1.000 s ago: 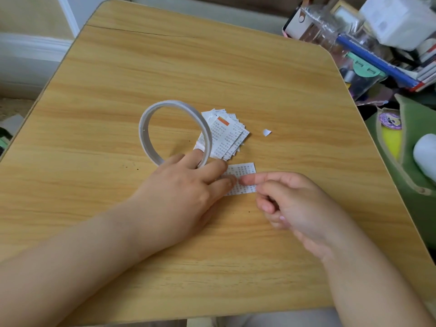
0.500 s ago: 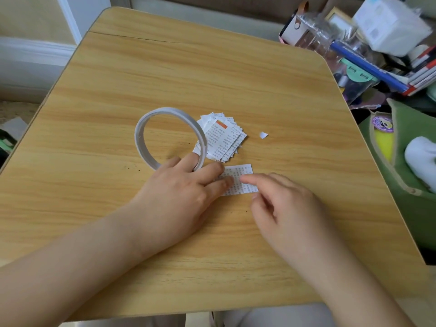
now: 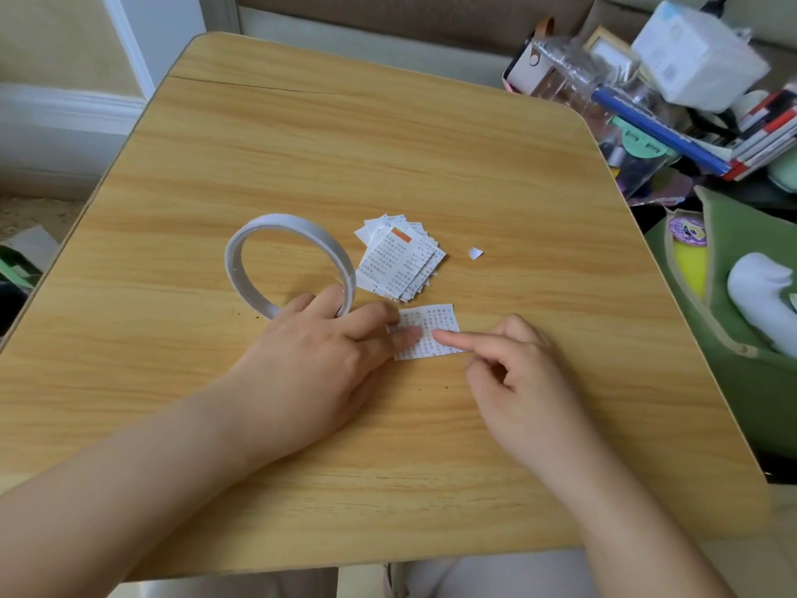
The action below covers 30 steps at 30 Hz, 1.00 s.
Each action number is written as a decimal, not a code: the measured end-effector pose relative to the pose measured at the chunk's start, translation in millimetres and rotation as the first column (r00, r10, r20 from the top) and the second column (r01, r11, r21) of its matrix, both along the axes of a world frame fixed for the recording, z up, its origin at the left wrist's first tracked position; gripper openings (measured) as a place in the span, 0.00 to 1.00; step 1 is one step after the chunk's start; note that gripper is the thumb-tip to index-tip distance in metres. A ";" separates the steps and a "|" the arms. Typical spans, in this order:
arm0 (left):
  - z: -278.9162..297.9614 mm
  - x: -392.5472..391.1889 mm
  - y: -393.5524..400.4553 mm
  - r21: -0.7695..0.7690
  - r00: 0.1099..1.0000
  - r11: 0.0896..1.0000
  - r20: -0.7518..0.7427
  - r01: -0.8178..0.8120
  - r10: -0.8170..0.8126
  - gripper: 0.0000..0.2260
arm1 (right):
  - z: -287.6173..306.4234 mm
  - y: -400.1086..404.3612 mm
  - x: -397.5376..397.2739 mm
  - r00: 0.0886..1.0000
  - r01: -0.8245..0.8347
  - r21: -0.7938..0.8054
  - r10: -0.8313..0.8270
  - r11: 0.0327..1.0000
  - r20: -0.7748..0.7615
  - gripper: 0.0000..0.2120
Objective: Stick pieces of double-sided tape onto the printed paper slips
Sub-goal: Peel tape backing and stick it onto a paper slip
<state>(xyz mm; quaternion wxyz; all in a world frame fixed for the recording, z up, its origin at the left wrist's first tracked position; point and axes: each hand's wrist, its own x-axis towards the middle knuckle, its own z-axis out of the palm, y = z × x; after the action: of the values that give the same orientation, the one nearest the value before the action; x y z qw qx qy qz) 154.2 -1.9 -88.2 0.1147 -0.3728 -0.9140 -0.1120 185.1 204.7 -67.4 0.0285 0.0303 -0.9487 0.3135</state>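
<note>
A single printed paper slip (image 3: 433,328) lies flat on the wooden table (image 3: 388,144). My left hand (image 3: 319,360) rests on the table with straight fingers; its fingertips press down the slip's left edge and one finger touches the white double-sided tape roll (image 3: 263,228), which stands on its rim. My right hand (image 3: 522,377) presses its outstretched index fingertip on the middle of the slip, with the other fingers curled and holding nothing. A fanned pile of printed slips (image 3: 403,263) lies just behind, beside the roll.
A tiny white paper scrap (image 3: 475,253) lies right of the pile. Off the table's right edge are a green fabric bag (image 3: 742,338) and a cluttered heap of books, boxes and plastic (image 3: 673,92). The table's front edge is close to my body.
My right hand has shifted slightly, its index finger staying on the slip. The left hand, roll and pile have kept their places; the view has tilted a little.
</note>
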 end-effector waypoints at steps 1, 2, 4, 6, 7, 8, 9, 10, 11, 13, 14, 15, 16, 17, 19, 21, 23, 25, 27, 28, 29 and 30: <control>0.2 -0.5 -0.2 0.004 1.000 1.000 0.009 0.000 0.000 0.20 | 0.0 0.5 0.2 1.000 0.001 0.000 -0.001 1.000 0.007 0.19; 0.3 -0.6 -0.8 0.009 1.000 1.000 0.016 0.001 -0.002 0.20 | 0.1 0.9 0.7 1.000 0.001 -0.003 -0.001 1.000 0.022 0.19; -0.1 0.0 -4.1 0.024 1.000 1.000 0.024 0.003 -0.004 0.20 | 0.8 1.7 1.8 0.999 -0.011 0.000 0.011 1.000 0.039 0.22; -0.8 2.2 -8.3 0.040 1.000 0.999 0.026 -0.002 0.001 0.19 | 1.5 1.6 2.5 0.999 -0.021 0.001 0.021 1.000 0.047 0.23; -0.9 3.2 -9.6 0.045 1.000 0.999 0.027 -0.008 0.007 0.19 | 1.4 1.6 2.4 0.998 -0.025 -0.005 0.025 1.000 0.057 0.23; -0.5 4.1 -10.1 0.049 1.000 0.999 0.027 -0.015 0.014 0.19 | 2.0 2.2 2.2 0.997 -0.030 -0.019 0.032 0.999 0.073 0.24; 0.0 4.6 -9.9 0.054 0.999 0.998 0.027 -0.021 0.020 0.19 | 2.5 3.4 1.7 0.995 -0.034 -0.043 0.038 0.999 0.091 0.25; 0.5 5.0 -9.5 0.059 0.999 0.998 0.028 -0.027 0.025 0.19 | 3.6 5.4 1.2 0.993 -0.034 -0.077 0.042 0.996 0.110 0.25; 1.1 5.4 -9.0 0.066 0.999 0.997 0.031 -0.031 0.029 0.19 | 5.0 7.7 0.9 0.991 -0.022 -0.119 0.037 0.993 0.125 0.24; 0.9 6.7 -9.6 0.088 0.998 0.995 0.041 -0.041 0.037 0.19 | 8.1 12.0 0.8 0.991 0.025 -0.166 -0.002 0.986 0.137 0.21; 0.8 7.4 -10.4 0.102 0.998 0.994 0.048 -0.046 0.041 0.19 | 9.3 13.5 0.0 0.993 0.049 -0.154 -0.032 0.987 0.112 0.20; 0.8 8.0 -10.8 0.115 0.997 0.992 0.055 -0.050 0.044 0.19 | 10.9 13.3 -1.9 0.996 0.068 -0.127 -0.060 0.990 0.068 0.17; 1.4 8.6 -10.8 0.123 0.997 0.991 0.060 -0.054 0.047 0.19 | 13.1 11.2 -5.3 0.997 0.079 -0.097 -0.077 0.992 0.019 0.14; 2.5 9.3 -10.4 0.126 0.997 0.990 0.063 -0.058 0.050 0.19 | 16.7 6.6 -10.2 0.997 0.075 -0.064 -0.076 0.995 -0.021 0.11; 6.1 11.0 -9.4 0.134 0.996 0.989 0.063 -0.066 0.058 0.19 | 24.8 -9.0 -24.3 0.996 0.018 0.018 -0.016 1.000 -0.089 0.09; 8.6 13.7 -10.9 0.152 0.996 0.986 0.070 -0.073 0.063 0.18 | 30.8 -27.3 -41.7 0.991 -0.071 0.106 0.082 0.992 -0.105 0.11; 9.3 17.7 -14.7 0.165 0.994 0.983 0.079 -0.084 0.071 0.17 | 33.3 -44.1 -57.9 0.987 -0.133 0.195 0.147 0.972 -0.059 0.14; 7.7 21.8 -18.2 0.167 0.992 0.981 0.085 -0.102 0.089 0.16 | 31.7 -54.0 -69.6 0.988 -0.153 0.267 0.156 0.952 0.009 0.19; 5.3 25.4 -19.9 0.175 0.990 0.978 0.102 -0.117 0.100 0.17 | 28.8 -57.9 -76.3 0.987 -0.157 0.311 0.138 0.937 0.084 0.23; 4.3 26.8 -20.3 0.184 0.989 0.976 0.112 -0.119 0.100 0.17 | 27.1 -58.4 -77.7 0.986 -0.152 0.314 0.124 0.937 0.107 0.23; 3.6 28.0 -20.8 0.190 0.988 0.974 0.119 -0.120 0.098 0.17 | 25.7 -57.8 -78.0 0.988 -0.139 0.310 0.109 0.941 0.111 0.22; 2.9 28.8 -21.1 0.193 0.987 0.974 0.124 -0.122 0.100 0.17 | 25.2 -56.5 -77.6 0.991 -0.118 0.307 0.091 0.945 0.102 0.19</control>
<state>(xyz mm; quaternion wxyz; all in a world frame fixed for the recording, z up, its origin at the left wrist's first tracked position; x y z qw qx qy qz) 183.1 -23.0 -85.3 0.1057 -0.3008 -0.9225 -0.2176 107.5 148.2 -42.2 -0.0342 0.0711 -0.9837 0.1618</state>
